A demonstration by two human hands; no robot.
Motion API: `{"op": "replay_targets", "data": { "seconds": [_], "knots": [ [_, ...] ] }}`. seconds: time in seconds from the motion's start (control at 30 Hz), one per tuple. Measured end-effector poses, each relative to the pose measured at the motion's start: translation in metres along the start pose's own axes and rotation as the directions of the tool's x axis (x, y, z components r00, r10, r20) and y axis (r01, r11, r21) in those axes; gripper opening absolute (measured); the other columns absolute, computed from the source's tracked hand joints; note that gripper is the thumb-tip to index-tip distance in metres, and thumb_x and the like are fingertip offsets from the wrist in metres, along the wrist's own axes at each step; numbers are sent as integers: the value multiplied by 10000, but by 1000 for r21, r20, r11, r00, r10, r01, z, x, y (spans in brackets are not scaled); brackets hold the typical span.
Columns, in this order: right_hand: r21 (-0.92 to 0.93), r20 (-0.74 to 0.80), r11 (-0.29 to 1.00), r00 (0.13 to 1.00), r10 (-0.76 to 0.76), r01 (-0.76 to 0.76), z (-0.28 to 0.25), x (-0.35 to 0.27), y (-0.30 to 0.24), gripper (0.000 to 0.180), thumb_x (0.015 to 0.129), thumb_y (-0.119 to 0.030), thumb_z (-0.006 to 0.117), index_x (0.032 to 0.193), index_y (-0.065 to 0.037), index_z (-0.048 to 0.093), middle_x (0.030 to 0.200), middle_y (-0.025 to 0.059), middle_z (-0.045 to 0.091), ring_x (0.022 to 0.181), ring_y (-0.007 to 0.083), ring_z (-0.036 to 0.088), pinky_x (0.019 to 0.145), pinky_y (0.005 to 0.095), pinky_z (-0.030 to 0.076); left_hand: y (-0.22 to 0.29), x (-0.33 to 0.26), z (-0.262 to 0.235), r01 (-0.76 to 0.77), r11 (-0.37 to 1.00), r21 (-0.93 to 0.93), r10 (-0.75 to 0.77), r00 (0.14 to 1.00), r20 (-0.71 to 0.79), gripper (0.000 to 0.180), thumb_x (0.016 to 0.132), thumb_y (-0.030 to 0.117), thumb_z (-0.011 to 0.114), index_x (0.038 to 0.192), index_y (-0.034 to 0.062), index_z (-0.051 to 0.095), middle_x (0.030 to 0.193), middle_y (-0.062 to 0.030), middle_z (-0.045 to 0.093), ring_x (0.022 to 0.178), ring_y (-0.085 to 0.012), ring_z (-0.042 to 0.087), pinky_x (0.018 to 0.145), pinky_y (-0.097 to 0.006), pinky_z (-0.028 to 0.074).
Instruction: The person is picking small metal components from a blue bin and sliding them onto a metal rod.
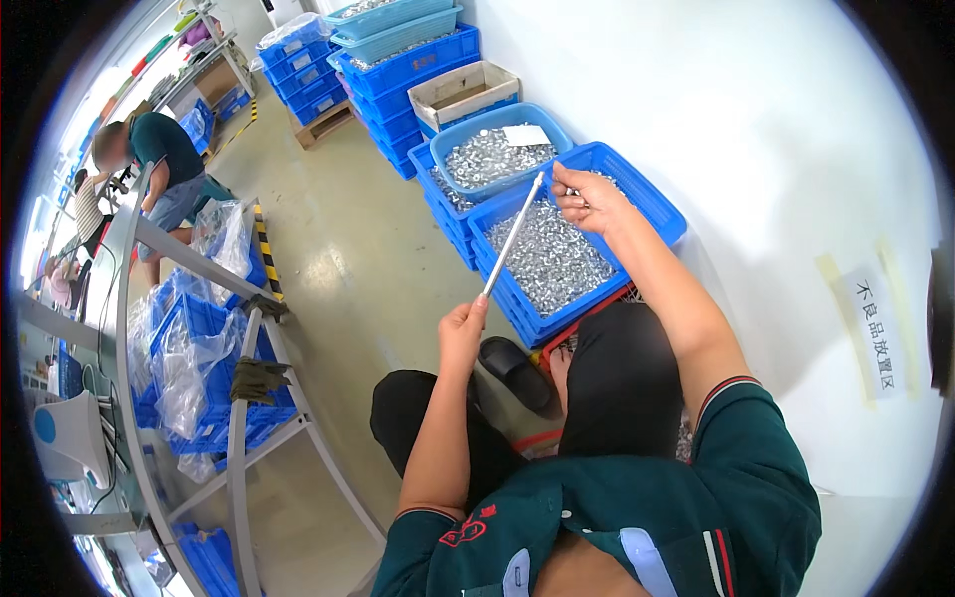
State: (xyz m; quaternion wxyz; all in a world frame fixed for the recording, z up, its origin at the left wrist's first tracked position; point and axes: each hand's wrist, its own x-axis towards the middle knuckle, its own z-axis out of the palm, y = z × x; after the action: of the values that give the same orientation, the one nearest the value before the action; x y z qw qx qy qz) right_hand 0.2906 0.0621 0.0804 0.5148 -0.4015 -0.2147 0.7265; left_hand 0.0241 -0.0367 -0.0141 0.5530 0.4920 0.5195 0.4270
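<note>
- Left hand [463,323] is low and central, fist wrapped tight around the bottom end of a thin metal rod [513,235].
- The rod slants up and to the right, over the blue crate [652,204] straight ahead.
- Right hand [587,197] is up at the rod's top end, fingers pinched together just beside the tip; something small seems to sit between them, but it's too small to tell what.
- That crate is heaped with small shiny metal parts [552,261], and both hands are working right above it.
- Behind it, a round blue basin [453,141] holds more of the same parts, with a white card [525,135] lying on top.
- A cardboard box [463,92] sits further back, beside a tall stack of blue crates [413,68] along the white wall [756,129].
- A black shoe [515,372] shows on the floor just in front of the crate, with the person's dark trousers below it.
- On the left, a grey metal bench frame [239,418] runs across, with blue crates in clear plastic bags [189,363] stored beneath it.
- Far off at upper left, another person [159,164] in a dark green shirt bends over that bench, well apart from the hands here.
</note>
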Motion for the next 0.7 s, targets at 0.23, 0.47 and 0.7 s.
{"op": "replay_targets", "data": {
  "seconds": [0.23,0.47,0.7],
  "knots": [
    [-60,82,995,994,-77,82,8,-8,-1,199,845,-185,569,889,5,532,627,1,461,422,16,342,323,142,241,6,-6,-1,-4,997,83,3,1000,16,402,840,376,552,606,53,504,542,45,398,483,-44,327,437,-218,251],
    [-718,-3,686,984,-180,123,19,-19,-12,174,788,-171,630,788,0,595,581,-4,476,420,23,349,337,157,209,6,-5,-4,7,982,191,-7,1000,1,416,836,385,555,618,34,516,539,35,400,502,-52,348,450,-229,268],
    [-576,89,814,984,153,-74,35,-13,22,197,797,-198,635,877,-25,587,594,-17,443,404,20,302,324,158,177,3,0,0,25,996,82,-26,1000,16,419,835,407,547,604,63,487,523,47,379,456,-39,317,412,-213,244]
  ]
}}
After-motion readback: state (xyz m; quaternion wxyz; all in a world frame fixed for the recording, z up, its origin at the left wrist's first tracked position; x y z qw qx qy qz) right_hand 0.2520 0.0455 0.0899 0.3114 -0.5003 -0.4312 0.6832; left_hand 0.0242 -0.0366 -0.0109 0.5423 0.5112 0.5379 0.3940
